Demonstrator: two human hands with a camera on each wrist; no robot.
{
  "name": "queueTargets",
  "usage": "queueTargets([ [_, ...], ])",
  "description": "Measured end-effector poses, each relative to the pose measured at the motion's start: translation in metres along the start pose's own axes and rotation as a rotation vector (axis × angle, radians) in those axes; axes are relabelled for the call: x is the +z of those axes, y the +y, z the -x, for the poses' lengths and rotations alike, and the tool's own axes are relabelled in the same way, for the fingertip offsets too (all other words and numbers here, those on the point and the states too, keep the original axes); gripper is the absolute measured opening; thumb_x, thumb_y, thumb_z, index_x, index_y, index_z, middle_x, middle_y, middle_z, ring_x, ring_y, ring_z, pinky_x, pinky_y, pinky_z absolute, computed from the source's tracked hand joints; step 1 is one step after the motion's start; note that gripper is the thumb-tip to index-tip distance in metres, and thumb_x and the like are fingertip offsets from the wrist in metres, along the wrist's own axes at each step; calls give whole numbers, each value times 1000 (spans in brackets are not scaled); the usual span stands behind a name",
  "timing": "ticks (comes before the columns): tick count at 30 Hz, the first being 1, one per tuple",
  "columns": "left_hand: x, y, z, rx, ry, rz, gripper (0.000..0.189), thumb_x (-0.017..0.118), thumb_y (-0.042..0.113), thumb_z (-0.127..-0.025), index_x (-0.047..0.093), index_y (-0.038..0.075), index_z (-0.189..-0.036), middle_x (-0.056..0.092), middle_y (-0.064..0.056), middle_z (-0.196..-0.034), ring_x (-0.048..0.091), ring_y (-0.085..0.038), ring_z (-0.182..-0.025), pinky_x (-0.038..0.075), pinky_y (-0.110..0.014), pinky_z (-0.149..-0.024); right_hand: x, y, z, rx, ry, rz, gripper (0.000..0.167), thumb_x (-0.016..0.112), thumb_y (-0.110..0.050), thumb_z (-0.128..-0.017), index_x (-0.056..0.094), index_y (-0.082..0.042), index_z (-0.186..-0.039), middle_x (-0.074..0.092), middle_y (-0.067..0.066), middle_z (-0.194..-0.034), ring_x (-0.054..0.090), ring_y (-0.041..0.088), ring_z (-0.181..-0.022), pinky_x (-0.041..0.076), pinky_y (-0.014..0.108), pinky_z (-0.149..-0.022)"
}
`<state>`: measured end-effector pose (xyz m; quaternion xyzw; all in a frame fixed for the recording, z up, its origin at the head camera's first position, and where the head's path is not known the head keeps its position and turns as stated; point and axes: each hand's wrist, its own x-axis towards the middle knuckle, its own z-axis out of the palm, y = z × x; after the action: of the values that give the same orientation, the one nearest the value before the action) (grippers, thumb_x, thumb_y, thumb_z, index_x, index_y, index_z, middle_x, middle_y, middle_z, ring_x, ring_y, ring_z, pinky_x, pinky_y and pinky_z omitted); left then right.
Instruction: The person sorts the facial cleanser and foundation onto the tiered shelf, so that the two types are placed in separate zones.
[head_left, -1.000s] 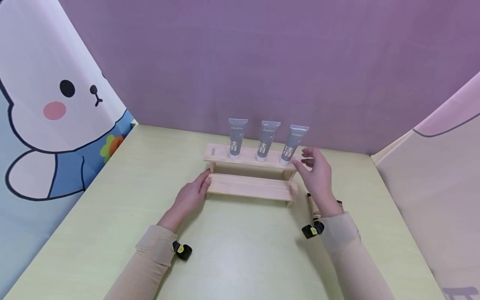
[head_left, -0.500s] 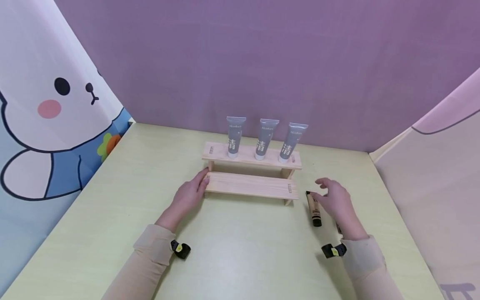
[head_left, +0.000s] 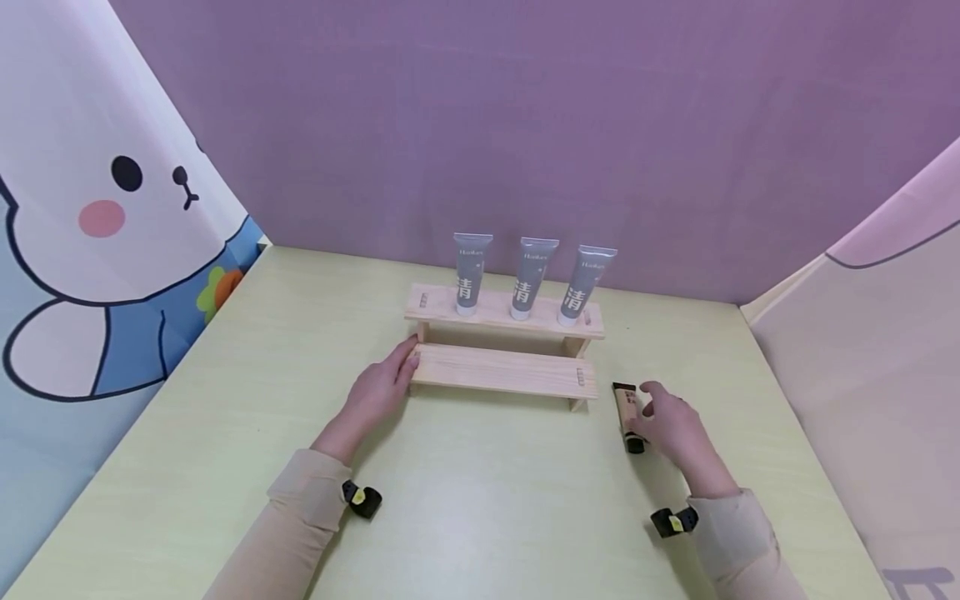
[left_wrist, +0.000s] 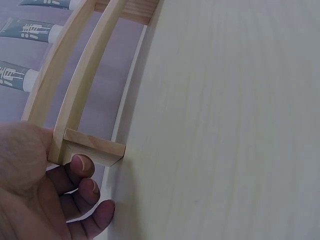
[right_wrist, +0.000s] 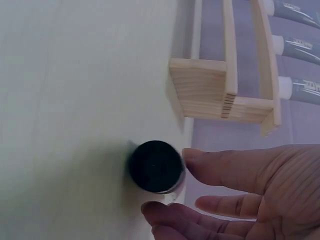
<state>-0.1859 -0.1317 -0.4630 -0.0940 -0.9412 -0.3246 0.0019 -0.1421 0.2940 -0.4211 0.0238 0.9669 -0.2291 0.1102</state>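
A two-tier pale wooden display rack (head_left: 502, 367) stands on the table, with three upright grey tubes (head_left: 529, 275) with white caps on its upper shelf. My left hand (head_left: 377, 392) holds the left end of the lower shelf (left_wrist: 87, 85), thumb side against the board and fingertips curled at its end. My right hand (head_left: 675, 425) is low over the table beside a tan tube (head_left: 626, 404) lying there. In the right wrist view, the thumb is right at the side of its black cap (right_wrist: 156, 167); the other fingers curve below, with a gap to the cap.
The pale table (head_left: 480, 500) reaches a purple backdrop (head_left: 525, 125) behind the rack. A cartoon-printed cloth (head_left: 97, 275) hangs at the left and a pale cloth (head_left: 885, 350) at the right. Each wrist carries a small black camera (head_left: 363, 500).
My right hand has left the rightmost grey tube, moving right and down to the tan tube. A second dark-ended tube, partly seen earlier, is now hidden. The left hand stays on the rack.
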Motion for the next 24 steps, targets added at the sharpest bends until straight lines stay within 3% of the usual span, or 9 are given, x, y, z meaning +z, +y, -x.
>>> queueTargets([
  [5,0,0,0,7,1,-4,48,38,31,-107,35,12,-151,66,-17,-87,64,-35,-83,49,-53,-76,5,1,-5,28,-45,14,56,69,-19,-88,48,13,-129,65,21,-100,62,30,-83,52,45,-69],
  [9,-1,1,0,13,8,7,48,38,31,-107,36,12,-151,68,-22,-97,65,-40,-90,49,-55,-79,8,1,-7,34,-42,32,47,69,-19,-87,57,12,-120,66,20,-98,62,28,-82,52,42,-67],
  [12,-1,1,0,14,11,12,48,38,31,-107,36,13,-151,66,-25,-113,63,-44,-99,48,-57,-83,9,1,-7,36,-33,25,47,69,-18,-87,57,13,-120,66,20,-98,62,27,-81,52,41,-65],
  [24,1,-2,0,15,10,7,48,38,31,-107,36,13,-151,65,-25,-113,64,-42,-95,49,-55,-79,8,0,1,-16,62,-69,48,68,-15,-86,54,9,-125,65,19,-99,61,26,-79,50,36,-61],
])
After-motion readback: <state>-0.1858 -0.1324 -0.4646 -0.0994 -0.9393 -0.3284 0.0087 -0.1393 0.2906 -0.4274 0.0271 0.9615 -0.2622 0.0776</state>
